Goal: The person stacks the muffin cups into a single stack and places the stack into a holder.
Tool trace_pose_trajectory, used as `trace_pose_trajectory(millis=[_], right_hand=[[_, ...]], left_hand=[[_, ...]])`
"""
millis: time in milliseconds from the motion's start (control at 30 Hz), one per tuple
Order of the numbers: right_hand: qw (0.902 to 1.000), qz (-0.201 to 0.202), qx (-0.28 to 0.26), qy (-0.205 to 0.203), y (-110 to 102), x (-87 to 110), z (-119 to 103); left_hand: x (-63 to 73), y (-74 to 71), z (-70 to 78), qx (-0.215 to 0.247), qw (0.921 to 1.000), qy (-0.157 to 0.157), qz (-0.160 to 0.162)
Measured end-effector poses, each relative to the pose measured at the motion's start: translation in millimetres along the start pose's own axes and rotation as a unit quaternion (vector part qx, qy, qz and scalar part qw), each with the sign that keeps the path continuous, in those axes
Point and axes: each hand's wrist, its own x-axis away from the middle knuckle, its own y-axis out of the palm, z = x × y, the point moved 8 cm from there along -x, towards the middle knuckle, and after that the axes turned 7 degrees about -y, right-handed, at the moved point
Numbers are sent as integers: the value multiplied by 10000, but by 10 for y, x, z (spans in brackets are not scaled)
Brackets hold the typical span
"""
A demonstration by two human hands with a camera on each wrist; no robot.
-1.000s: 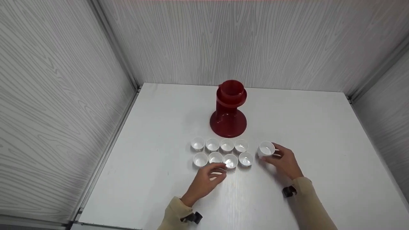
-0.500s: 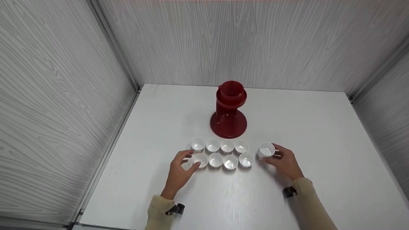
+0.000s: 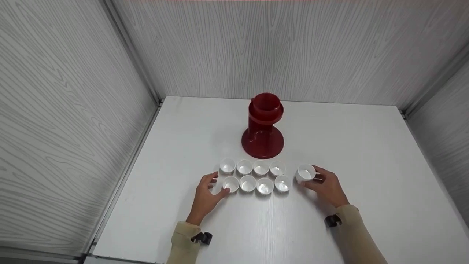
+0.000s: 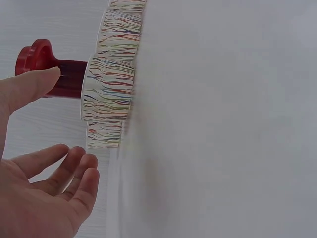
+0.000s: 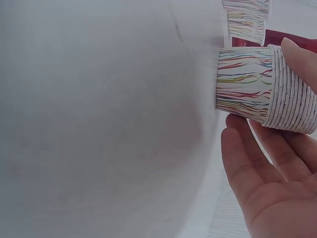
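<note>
Two rows of white paper cups (image 3: 247, 183) stand upright on the table. At the left end, my left hand (image 3: 206, 198) has thumb and fingers spread about the end of the rows; its thumb tip overlaps the rim of the nearest front cup (image 3: 231, 184). In the left wrist view, that hand (image 4: 54, 188) shows bent, parted fingers with no cup between them and the thumb. My right hand (image 3: 327, 186) grips a stack of nested paper cups (image 3: 305, 172) to the right of the rows. Coloured wavy lines mark the stack's side (image 5: 245, 84), with many rims layered above.
Behind the cups stands a red plastic stand (image 3: 262, 141) with a round base and a tube-like top. White wood-grain panels (image 3: 234, 47) enclose the white table (image 3: 176, 146) at the back and sides.
My left hand has moved left from the middle of the front row to its left end, with little motion in the last half second. The right hand and stack stay put.
</note>
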Motion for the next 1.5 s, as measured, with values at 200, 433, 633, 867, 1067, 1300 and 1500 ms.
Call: trace_pose_trajectory(millis=[200, 433, 633, 867, 1067, 1300, 1500], right_hand=[[10000, 53, 0, 57, -32, 0, 0], [10000, 59, 39, -32, -41, -14, -5], [9999, 101, -14, 16, -49, -34, -8], [9999, 19, -30, 101, -19, -20, -6], [10000, 31, -45, 41, -11, -9, 0], [9999, 79, -84, 38, 3, 0, 19], [9999, 75, -44, 133, -3, -9, 37]], left_hand=[[-25, 45, 1, -50, 9999, 8, -96], [-27, 80, -15, -99, 9997, -26, -215], [-48, 118, -24, -83, 9991, -120, -387], [-33, 158, -60, -105, 9982, -326, -499], [-17, 191, -48, -100, 9978, -234, -606], [-22, 193, -89, -132, 9979, -292, -561], [-32, 197, -80, -150, 9983, -157, -532]])
